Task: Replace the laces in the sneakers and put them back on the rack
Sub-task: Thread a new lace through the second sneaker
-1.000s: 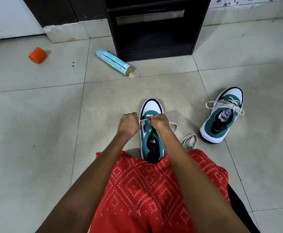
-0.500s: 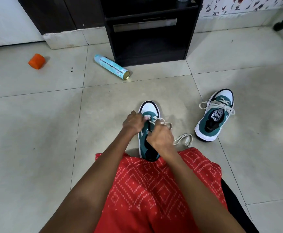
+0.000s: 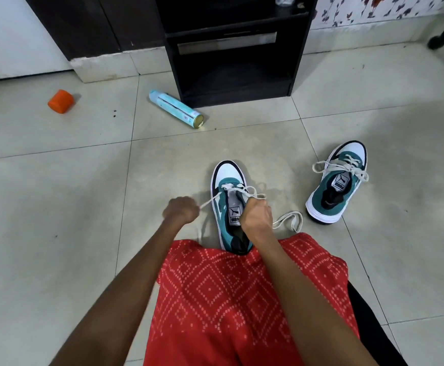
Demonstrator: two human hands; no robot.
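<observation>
Left hand [image 3: 180,210], fisted, holds the lace [image 3: 213,200] taut beside the sneaker [image 3: 224,173]; right hand [image 3: 257,215] apparently grips it above the tongue [image 3: 234,210].

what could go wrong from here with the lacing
The left hand holds the lace taut sideways; the near sneaker, seemingly gripped only by its lace, may tip or slide. The slack loop on the floor by the right hand could catch under the red cloth and knot.

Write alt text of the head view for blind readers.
A person's left hand and right hand hold the lace of a teal sneaker on the floor. A second sneaker, laced, stands to the right; a spray can lies by a rack, an orange cap farther left.
</observation>
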